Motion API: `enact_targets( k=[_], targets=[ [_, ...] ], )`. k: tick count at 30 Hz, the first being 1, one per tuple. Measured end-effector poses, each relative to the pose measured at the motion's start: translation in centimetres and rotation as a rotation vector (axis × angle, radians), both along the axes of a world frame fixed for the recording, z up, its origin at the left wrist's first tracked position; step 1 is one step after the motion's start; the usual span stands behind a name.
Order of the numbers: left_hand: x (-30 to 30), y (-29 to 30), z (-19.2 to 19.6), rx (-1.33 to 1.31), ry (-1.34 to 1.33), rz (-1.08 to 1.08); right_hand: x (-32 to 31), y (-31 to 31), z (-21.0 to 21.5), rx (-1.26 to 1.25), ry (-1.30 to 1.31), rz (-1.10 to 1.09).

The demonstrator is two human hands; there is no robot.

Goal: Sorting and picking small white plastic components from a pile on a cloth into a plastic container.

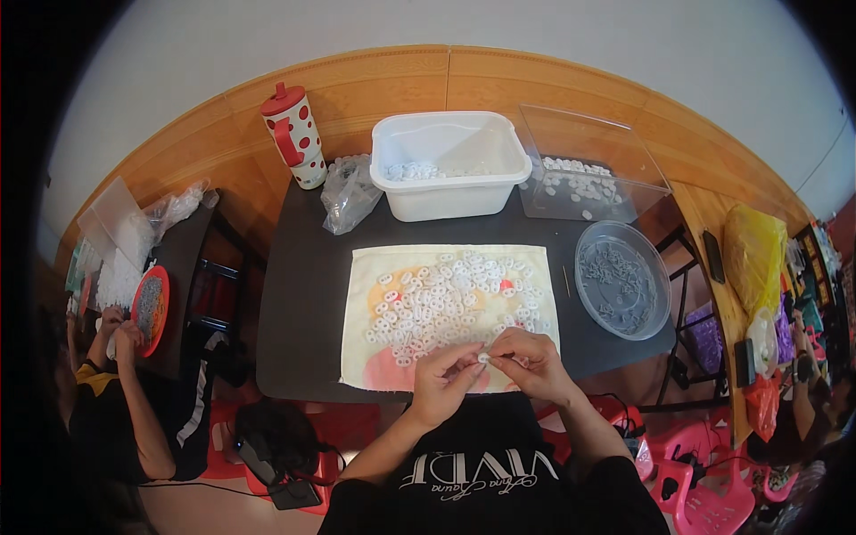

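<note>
Both of my hands meet over the near edge of a cream cloth [361,276] with coloured patches. My left hand [443,379] pinches a small white plastic piece [484,358] from the left. On its other side, the fingers of my right hand [533,366] are closed on the same piece. Many similar white plastic pieces [428,308], which seem to have holes in them, lie heaped on the cloth just beyond my hands. My fingers partly hide the held piece, so its finer shape cannot be made out.
Behind the cloth stand a white tub [450,198], a clear box [593,192] of white pieces, a plastic bag [348,196] and a red-lidded tumbler [296,138]. A round clear tray [624,281] of grey parts sits right. A co-worker's hands [125,334] are at the left table.
</note>
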State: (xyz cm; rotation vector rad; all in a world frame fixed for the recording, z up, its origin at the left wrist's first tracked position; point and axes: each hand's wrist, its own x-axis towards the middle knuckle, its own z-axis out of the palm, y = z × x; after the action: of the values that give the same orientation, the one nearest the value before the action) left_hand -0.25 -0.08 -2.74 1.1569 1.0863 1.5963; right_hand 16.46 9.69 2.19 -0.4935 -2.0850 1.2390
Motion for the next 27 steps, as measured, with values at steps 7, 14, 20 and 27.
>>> enact_targets(
  k=[7, 14, 20, 27],
  targets=[
    [0.4, 0.2, 1.2, 0.067, 0.495, 0.135, 0.0, -0.3, -1.8, 0.052, -0.027, -0.037],
    [0.2, 0.6, 2.3, 0.156, 0.811, 0.22, 0.0, -0.7, -2.4, 0.292, -0.063, -0.06],
    [-0.2, 0.6, 2.1, 0.128, 0.819, 0.147, 0.1, -0.6, -2.3, 0.298, -0.056, -0.065],
    [-0.2, 0.7, 1.9, 0.17, 0.809, 0.193, 0.3, -0.6, -2.4, 0.334, -0.063, -0.077]
  ],
)
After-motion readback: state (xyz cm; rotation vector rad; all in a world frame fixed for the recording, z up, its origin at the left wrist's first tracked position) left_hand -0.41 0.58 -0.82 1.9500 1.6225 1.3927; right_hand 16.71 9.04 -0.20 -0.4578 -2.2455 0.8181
